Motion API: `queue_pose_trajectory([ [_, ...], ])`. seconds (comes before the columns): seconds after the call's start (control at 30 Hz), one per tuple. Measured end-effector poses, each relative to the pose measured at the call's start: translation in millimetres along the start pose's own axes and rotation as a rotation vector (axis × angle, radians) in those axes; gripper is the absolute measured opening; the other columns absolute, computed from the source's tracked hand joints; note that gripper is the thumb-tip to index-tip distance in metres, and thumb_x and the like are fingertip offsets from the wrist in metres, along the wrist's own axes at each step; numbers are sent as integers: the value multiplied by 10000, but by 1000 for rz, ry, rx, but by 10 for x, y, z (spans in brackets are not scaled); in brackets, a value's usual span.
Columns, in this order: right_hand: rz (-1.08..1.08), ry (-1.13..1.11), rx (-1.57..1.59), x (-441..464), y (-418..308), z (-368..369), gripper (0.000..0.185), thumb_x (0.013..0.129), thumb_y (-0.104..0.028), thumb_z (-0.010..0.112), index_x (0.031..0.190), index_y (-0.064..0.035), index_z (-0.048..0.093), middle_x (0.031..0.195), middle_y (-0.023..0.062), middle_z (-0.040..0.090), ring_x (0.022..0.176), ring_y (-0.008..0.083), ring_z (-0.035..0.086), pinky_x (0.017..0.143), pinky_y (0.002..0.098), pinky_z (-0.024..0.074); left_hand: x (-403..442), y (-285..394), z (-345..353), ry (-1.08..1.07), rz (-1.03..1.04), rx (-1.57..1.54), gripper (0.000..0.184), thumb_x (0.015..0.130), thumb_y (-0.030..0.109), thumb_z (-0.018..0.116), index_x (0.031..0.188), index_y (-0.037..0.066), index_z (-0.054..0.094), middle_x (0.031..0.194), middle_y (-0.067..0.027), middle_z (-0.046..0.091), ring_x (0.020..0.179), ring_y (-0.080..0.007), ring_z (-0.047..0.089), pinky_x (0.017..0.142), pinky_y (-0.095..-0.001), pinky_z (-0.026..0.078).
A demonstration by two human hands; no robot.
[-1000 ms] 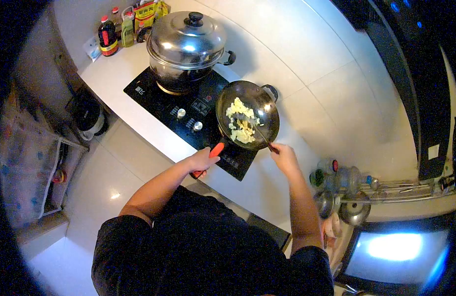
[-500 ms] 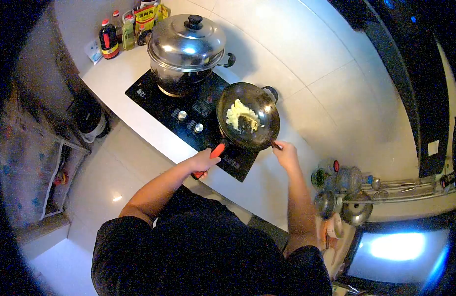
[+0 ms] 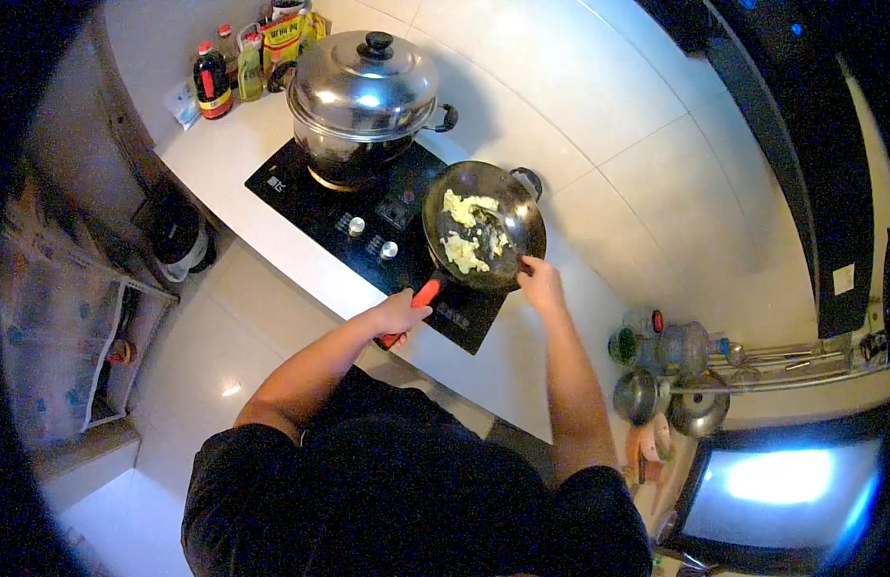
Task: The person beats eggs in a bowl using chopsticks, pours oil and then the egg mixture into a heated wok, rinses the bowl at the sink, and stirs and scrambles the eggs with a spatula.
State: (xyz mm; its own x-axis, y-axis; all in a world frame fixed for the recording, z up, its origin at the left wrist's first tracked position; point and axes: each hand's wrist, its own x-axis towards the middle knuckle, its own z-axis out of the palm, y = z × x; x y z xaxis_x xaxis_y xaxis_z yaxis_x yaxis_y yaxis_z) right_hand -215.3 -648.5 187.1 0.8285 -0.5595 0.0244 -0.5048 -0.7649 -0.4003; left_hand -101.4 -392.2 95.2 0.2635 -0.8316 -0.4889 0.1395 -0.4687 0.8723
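Note:
A dark wok sits on the right side of the black cooktop, with yellow scrambled egg in it, broken into clumps. My left hand is wrapped round the wok's red handle. At the wok's right rim, my right hand is closed on the dark handle of a spatula. The spatula reaches down among the egg, where its blade is hard to make out against the dark metal.
Left of the wok stands a large lidded steel pot. Sauce bottles and a yellow packet are in the back left corner. To the right, pot lids and a clear plastic jug lie near a metal rack.
The egg has been split from one mass into separate clumps, some nearer the front of the wok. My right hand has moved slightly left and up, over the rim. My left hand stays on the handle.

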Motion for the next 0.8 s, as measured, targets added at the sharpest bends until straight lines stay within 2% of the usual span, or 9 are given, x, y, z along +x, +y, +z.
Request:
queue_pose_trajectory([
  [0.07, -110, 61, -35, -44, -96, 219, 351, 680, -96, 600, 1026, -35, 610, 890, 197, 620, 797, 292, 625, 703, 333, 488, -12, 8, -27, 3, 9, -13, 448, 865, 294, 516, 1044, -56, 303, 596, -99, 468, 402, -186, 500, 318, -332, 420],
  [0.17, -3, -104, -90, -431, -340, -100, 342, 682, -88, 598, 1021, -53, 619, 857, 191, 627, 736, 287, 625, 652, 337, 483, -88, 53, -20, 8, 1, -20, 453, 863, 298, 517, 1045, -57, 302, 593, -104, 472, 402, -188, 501, 319, -333, 421],
  [0.23, -120, -63, -48, -529, -98, -299, 334, 686, -79, 596, 1018, -72, 628, 803, 183, 629, 654, 250, 614, 606, 323, 467, -95, 105, -13, 20, -22, -5, 460, 861, 302, 517, 1048, -59, 301, 595, -108, 477, 401, -189, 501, 319, -334, 420],
  [0.33, 89, -254, -87, -671, -365, -876, 325, 705, -100, 590, 1028, -122, 624, 886, 176, 621, 782, 311, 616, 698, 362, 480, -61, 47, -16, 30, -2, 11, 473, 860, 307, 516, 1057, -63, 297, 593, -110, 480, 403, -190, 501, 322, -338, 423],
  [0.43, 53, -434, -80, -700, -340, -1041, 329, 702, -101, 595, 1029, -101, 623, 882, 191, 618, 777, 298, 623, 695, 357, 475, -84, 98, -19, 20, -30, 40, 479, 861, 309, 511, 1073, -60, 292, 605, -111, 486, 410, -189, 504, 327, -337, 429],
  [0.63, 97, -61, 122, -170, 127, -205, 322, 712, -114, 599, 1017, -10, 608, 884, 233, 608, 817, 322, 617, 735, 361, 476, -126, 157, -28, 3, -56, -4, 471, 861, 301, 511, 1096, -45, 293, 631, -109, 489, 419, -183, 503, 332, -330, 427],
  [0.73, -6, 42, 211, -126, -166, 120, 322, 716, -114, 594, 1018, -1, 604, 901, 238, 604, 847, 342, 604, 761, 364, 475, -109, 125, 1, 38, -41, -24, 392, 853, 318, 534, 968, -3, 340, 581, -83, 473, 399, -188, 502, 319, -335, 437],
  [0.77, -2, 12, 30, -186, -187, 217, 343, 699, -73, 606, 1039, -27, 604, 940, 186, 621, 842, 257, 625, 741, 310, 480, -135, 139, 17, 25, -41, -27, 424, 854, 312, 531, 1006, -25, 323, 596, -92, 477, 405, -185, 501, 325, -333, 434],
  [0.8, 27, -46, -19, -290, -262, 147, 337, 699, -74, 602, 1034, -41, 609, 938, 181, 622, 840, 269, 622, 740, 314, 480, -170, 168, 8, 15, -39, -31, 457, 855, 306, 528, 1045, -46, 307, 612, -101, 481, 411, -182, 501, 330, -331, 432],
])
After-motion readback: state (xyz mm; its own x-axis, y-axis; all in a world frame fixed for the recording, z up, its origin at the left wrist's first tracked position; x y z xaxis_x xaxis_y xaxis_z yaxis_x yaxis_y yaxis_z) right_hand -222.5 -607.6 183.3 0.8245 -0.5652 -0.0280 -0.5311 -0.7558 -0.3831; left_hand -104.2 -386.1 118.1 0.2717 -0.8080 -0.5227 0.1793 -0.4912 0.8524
